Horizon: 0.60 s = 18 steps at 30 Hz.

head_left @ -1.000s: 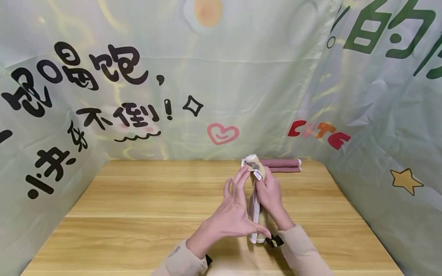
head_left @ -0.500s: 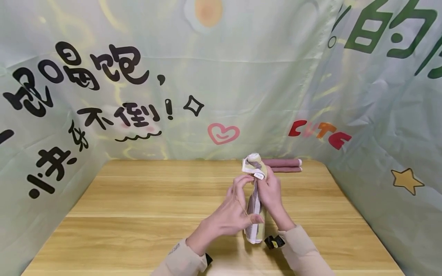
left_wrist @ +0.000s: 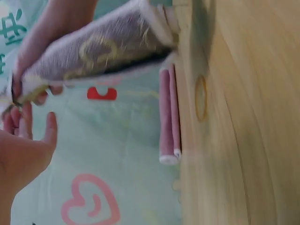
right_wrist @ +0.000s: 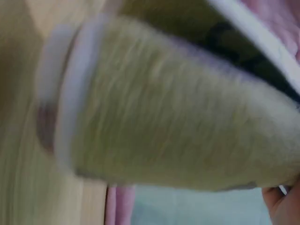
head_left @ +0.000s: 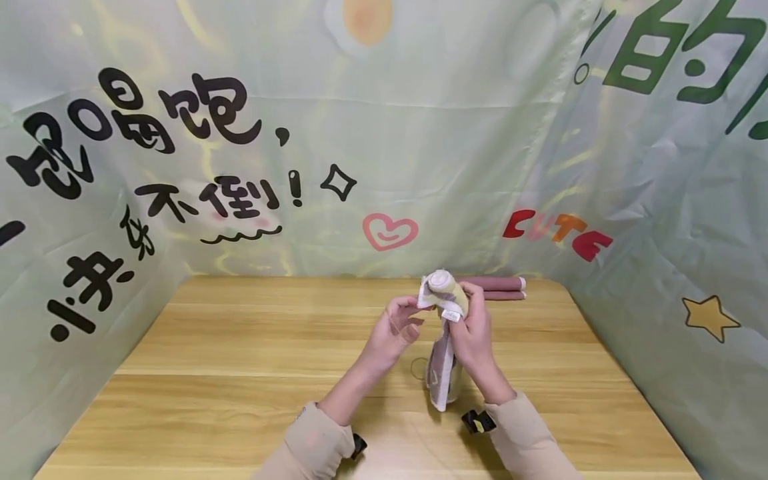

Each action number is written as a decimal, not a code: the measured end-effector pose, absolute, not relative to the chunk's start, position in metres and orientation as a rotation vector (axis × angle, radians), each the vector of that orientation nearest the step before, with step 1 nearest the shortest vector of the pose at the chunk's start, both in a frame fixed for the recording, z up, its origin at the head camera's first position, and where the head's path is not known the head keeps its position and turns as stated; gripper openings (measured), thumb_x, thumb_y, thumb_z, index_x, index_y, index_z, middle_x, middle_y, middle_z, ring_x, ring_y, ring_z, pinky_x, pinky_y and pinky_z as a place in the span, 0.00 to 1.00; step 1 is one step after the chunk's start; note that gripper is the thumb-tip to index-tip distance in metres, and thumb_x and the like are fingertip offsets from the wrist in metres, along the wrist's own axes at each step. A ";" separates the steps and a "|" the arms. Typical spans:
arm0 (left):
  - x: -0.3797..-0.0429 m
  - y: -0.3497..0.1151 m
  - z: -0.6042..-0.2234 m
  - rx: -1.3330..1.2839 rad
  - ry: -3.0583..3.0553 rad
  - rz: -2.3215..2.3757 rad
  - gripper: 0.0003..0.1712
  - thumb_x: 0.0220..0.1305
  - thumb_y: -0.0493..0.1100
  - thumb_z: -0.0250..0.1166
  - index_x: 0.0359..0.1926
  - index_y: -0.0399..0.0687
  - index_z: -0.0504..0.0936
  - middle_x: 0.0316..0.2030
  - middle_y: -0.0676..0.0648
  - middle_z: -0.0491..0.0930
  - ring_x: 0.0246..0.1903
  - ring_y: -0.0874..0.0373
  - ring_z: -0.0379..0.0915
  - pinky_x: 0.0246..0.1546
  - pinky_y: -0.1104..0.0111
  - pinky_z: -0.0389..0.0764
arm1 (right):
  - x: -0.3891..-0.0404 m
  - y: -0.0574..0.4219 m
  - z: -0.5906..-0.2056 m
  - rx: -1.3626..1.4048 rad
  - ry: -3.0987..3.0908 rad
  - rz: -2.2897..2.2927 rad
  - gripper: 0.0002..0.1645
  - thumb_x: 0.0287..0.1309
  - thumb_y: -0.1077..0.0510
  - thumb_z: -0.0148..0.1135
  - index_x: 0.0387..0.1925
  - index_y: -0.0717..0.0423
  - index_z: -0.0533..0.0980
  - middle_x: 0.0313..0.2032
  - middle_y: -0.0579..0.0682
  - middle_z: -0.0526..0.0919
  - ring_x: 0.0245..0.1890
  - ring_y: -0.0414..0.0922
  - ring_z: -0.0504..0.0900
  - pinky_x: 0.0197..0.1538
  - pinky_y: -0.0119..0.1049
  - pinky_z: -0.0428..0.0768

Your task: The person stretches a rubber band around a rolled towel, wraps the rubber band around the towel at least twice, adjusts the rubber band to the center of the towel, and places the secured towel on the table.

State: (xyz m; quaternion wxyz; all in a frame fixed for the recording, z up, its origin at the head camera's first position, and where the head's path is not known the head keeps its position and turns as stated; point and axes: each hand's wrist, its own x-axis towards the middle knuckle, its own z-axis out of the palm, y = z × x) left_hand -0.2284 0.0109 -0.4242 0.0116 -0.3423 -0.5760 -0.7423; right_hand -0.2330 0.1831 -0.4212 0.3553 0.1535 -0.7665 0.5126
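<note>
A yellow-green and greyish-purple towel (head_left: pixel 443 363), partly rolled, has white edges and a small white label (head_left: pixel 451 315). My right hand (head_left: pixel 474 330) grips it near its upper end, and the lower part hangs down over the table. At the towel's upper left corner is my left hand (head_left: pixel 387 337), its fingers bent near the white edge and its thumb apart from them. Whether those fingers pinch the edge is hard to see. A thin yellowish rubber band (left_wrist: pixel 201 98) lies on the table, left of the towel in the head view. The towel fills much of the blurred right wrist view.
Two pink rolls (head_left: pixel 492 287) with white ends lie side by side at the back of the wooden table (head_left: pixel 270 340), partly behind the towel and right hand. A printed cloth (head_left: pixel 300 253) hangs behind the table and along both sides.
My left hand has drawn up and left from the towel's lower part, its spread thumb coming closer to the fingers. A rubber band now shows on the table. The right hand keeps its grip.
</note>
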 end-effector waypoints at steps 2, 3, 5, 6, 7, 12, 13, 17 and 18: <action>-0.232 0.006 -0.425 -1.018 -1.783 -2.302 0.62 0.54 0.74 0.68 0.60 0.18 0.64 0.58 0.22 0.73 0.57 0.59 0.77 0.61 0.63 0.79 | -0.233 0.184 -0.422 0.471 -1.972 1.234 0.19 0.62 0.71 0.57 0.55 0.69 0.71 0.41 0.63 0.84 0.32 0.41 0.78 0.37 0.30 0.76; -0.234 0.004 -0.425 -1.002 -1.787 -2.298 0.62 0.52 0.73 0.70 0.60 0.17 0.65 0.57 0.23 0.74 0.55 0.62 0.78 0.60 0.63 0.80 | -0.233 0.184 -0.423 0.507 -1.971 1.189 0.20 0.59 0.71 0.58 0.54 0.68 0.72 0.40 0.62 0.84 0.32 0.42 0.78 0.37 0.31 0.76; -0.238 -0.001 -0.425 -0.978 -1.816 -2.296 0.64 0.48 0.72 0.72 0.60 0.15 0.66 0.56 0.25 0.76 0.53 0.66 0.79 0.60 0.64 0.80 | -0.234 0.185 -0.425 0.590 -1.961 1.108 0.21 0.56 0.72 0.58 0.53 0.66 0.73 0.37 0.62 0.85 0.29 0.45 0.78 0.32 0.35 0.76; -0.240 -0.003 -0.425 -0.958 -1.843 -2.298 0.65 0.45 0.72 0.73 0.60 0.15 0.67 0.55 0.27 0.78 0.51 0.67 0.79 0.59 0.66 0.81 | -0.235 0.186 -0.426 0.627 -1.958 1.067 0.22 0.53 0.72 0.59 0.52 0.66 0.74 0.36 0.61 0.85 0.27 0.46 0.78 0.30 0.36 0.76; -0.241 -0.006 -0.426 -0.944 -1.872 -2.297 0.65 0.44 0.72 0.74 0.59 0.16 0.68 0.54 0.29 0.79 0.50 0.67 0.79 0.58 0.67 0.81 | -0.236 0.186 -0.427 0.663 -1.953 1.021 0.23 0.49 0.72 0.59 0.51 0.65 0.76 0.35 0.60 0.86 0.26 0.46 0.78 0.28 0.37 0.77; -0.249 -0.019 -0.427 -0.959 -2.091 -2.131 0.61 0.39 0.74 0.74 0.56 0.24 0.75 0.50 0.38 0.82 0.47 0.64 0.78 0.55 0.72 0.80 | -0.239 0.191 -0.426 0.881 -1.912 0.902 0.22 0.41 0.73 0.68 0.43 0.61 0.83 0.35 0.56 0.88 0.27 0.49 0.83 0.28 0.38 0.82; -0.250 -0.021 -0.427 -0.979 -2.139 -2.083 0.57 0.41 0.72 0.75 0.56 0.27 0.76 0.50 0.39 0.82 0.47 0.63 0.78 0.54 0.71 0.80 | -0.239 0.191 -0.425 0.918 -1.907 0.888 0.21 0.41 0.71 0.72 0.42 0.59 0.84 0.35 0.55 0.89 0.28 0.49 0.85 0.30 0.39 0.83; -0.254 -0.031 -0.427 -0.984 -2.332 -1.954 0.37 0.50 0.56 0.83 0.54 0.41 0.79 0.46 0.44 0.83 0.44 0.58 0.79 0.46 0.66 0.83 | -0.242 0.192 -0.425 1.041 -1.915 0.726 0.16 0.47 0.55 0.80 0.39 0.54 0.87 0.34 0.50 0.89 0.31 0.48 0.87 0.34 0.42 0.85; -0.255 -0.033 -0.427 -0.971 -2.378 -1.936 0.33 0.51 0.51 0.84 0.53 0.44 0.80 0.46 0.46 0.83 0.43 0.57 0.80 0.44 0.66 0.84 | -0.243 0.192 -0.425 1.061 -1.929 0.667 0.16 0.48 0.51 0.80 0.39 0.53 0.87 0.34 0.48 0.89 0.31 0.47 0.87 0.35 0.42 0.84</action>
